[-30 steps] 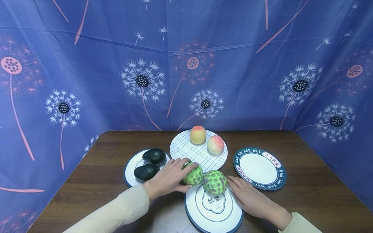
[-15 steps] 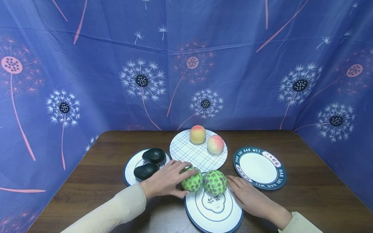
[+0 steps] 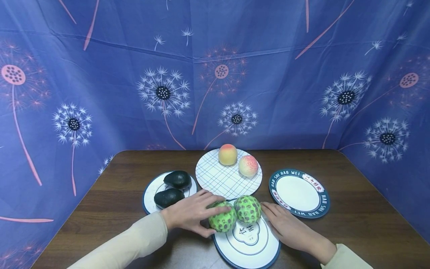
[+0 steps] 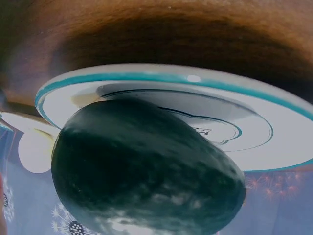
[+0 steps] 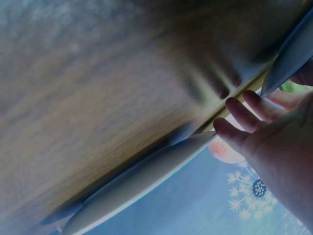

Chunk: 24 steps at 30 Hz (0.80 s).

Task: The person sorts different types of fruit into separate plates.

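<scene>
In the head view, a left green ball (image 3: 222, 221) is gripped between the fingers and thumb of the left hand (image 3: 189, 212), above the left rim of a front plate (image 3: 265, 244). On the far part of that plate, a right green ball (image 3: 248, 209) is placed just beside the first. The right hand (image 3: 290, 228) is laid along the plate's right side, fingers straight and close together, fingertips near the right green ball; whether that ball is touched cannot be told. Two dark green fruits (image 3: 169, 198) are held by a plate at the left, two peaches (image 3: 227, 154) by a checked plate (image 3: 215, 181), and a lettered plate (image 3: 299, 195) is set at the right on the wooden table (image 3: 369, 228). In the left wrist view, the foreground is filled by one dark fruit, and the grip is not shown. In the right wrist view, the right hand's fingers are seen extended and slightly parted beside a plate edge.
</scene>
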Available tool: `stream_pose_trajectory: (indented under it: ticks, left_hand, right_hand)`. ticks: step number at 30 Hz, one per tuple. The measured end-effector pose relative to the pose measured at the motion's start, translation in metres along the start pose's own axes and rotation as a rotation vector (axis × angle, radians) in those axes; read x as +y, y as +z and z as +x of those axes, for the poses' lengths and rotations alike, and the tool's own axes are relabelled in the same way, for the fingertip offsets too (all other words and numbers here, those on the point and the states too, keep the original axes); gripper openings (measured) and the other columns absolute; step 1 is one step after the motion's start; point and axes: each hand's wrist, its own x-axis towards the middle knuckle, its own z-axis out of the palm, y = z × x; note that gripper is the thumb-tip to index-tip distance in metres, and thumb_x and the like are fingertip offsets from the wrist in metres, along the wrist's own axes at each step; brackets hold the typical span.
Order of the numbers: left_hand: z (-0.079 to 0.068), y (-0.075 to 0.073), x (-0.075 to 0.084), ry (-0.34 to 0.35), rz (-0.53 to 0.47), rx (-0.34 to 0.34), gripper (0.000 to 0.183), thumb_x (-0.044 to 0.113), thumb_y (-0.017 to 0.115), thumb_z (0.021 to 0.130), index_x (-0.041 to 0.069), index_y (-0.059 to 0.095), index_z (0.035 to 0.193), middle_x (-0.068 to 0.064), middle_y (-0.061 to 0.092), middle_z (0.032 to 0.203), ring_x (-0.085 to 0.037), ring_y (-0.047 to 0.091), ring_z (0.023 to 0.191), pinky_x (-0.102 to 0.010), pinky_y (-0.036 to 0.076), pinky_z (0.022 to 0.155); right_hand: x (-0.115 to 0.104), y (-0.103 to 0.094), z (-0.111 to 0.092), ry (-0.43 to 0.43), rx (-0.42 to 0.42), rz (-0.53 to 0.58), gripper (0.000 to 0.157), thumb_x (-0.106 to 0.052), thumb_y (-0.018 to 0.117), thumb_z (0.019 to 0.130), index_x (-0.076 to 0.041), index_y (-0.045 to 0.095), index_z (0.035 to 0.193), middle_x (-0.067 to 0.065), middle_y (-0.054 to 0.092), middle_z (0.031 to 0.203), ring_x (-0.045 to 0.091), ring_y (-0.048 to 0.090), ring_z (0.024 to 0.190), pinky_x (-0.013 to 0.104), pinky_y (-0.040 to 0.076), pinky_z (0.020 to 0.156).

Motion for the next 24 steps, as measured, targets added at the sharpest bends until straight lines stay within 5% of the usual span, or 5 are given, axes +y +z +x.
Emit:
stream_pose_trajectory:
  ticks: [24]
  left_hand:
    - [0.012,0.007,0.015,0.172,-0.086,-0.035,0.070,0.053,0.054,0.082,0.027,0.028,0.141,0.000,0.040,0.136,-0.010,0.045,0.117,-0.023,0.036,0.099]
  right_hand:
    - [0.000,0.000,0.001,-0.001,-0.005,0.005,0.048,-0.025,0.050,0.092,-0.007,0.041,0.136,0.008,0.044,0.138,0.027,0.041,0.127,0.047,0.037,0.101]
